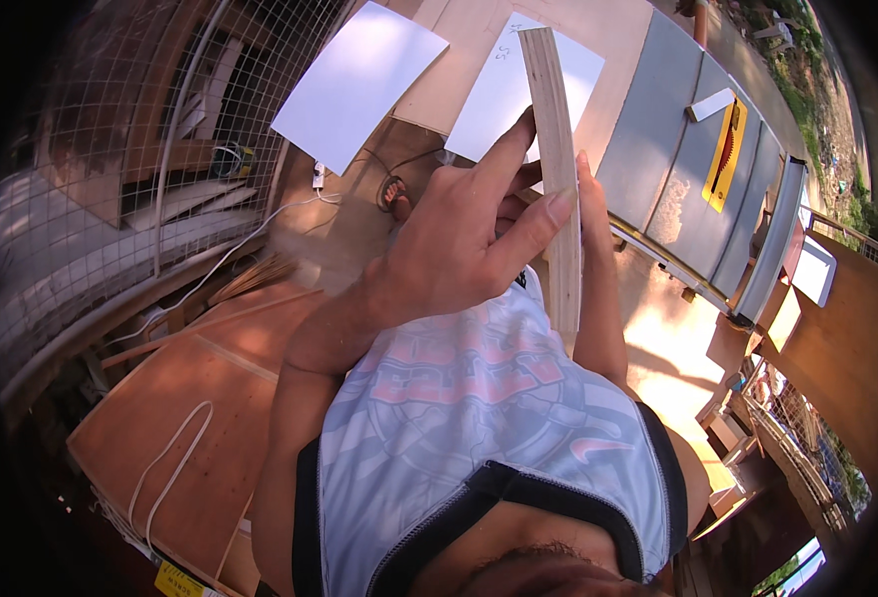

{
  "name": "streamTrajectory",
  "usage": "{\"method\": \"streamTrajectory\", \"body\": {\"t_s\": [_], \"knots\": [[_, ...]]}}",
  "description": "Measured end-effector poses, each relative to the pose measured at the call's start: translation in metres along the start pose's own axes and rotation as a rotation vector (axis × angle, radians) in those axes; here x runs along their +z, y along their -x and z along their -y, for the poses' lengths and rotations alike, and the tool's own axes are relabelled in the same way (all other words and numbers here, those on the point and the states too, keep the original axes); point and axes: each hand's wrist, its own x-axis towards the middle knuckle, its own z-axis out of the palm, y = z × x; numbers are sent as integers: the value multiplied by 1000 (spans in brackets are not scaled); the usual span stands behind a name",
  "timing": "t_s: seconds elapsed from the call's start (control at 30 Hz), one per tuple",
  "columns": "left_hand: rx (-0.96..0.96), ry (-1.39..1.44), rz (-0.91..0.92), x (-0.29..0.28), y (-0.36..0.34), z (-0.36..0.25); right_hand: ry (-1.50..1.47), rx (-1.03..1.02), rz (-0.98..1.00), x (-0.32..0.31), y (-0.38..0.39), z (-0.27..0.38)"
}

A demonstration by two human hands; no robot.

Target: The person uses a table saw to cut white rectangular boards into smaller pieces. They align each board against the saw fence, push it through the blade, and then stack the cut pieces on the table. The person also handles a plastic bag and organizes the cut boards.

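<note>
A plywood piece (552,109) is held up in front of my chest. Its layered narrow edge faces me, so its broad faces are hidden. My left hand (449,234) is closed on its left side, with the thumb lying over the edge and the index finger stretched along the side. Against the right side rests my right hand (590,194), mostly hidden behind the wood; a fingertip and the wrist show. Beyond the piece lie two white panels, one at the left (359,85) and one partly covered by the wood (484,104).
A grey table saw (648,129) stands at the right, with a yellow strip (726,154) and a small white block (711,104) on top. Wire mesh (160,129) runs along the left. A white cable (250,234) crosses near a reddish-brown board (180,398).
</note>
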Motion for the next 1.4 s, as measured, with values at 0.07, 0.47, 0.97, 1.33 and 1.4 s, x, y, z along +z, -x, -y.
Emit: {"method": "streamTrajectory", "body": {"t_s": [0.07, 0.47, 0.97, 1.33, 1.4], "knots": [[44, -2, -17, 1, -2, 3, 2, 7, -2, -4, -3, -2], [18, -29, -34, -6, -10, 4, -48, 37, 10, -9, -14, -10], [49, 38, -6, -12, -16, 7, 16, 60, -27, -1, -8, 6], [67, 107, -93, -26, -15, 21, 137, 85, -37, -19, -17, -3], [-9, 176, -77, -47, -15, 25, 221, 10, -75, -26, -14, 2]]}}
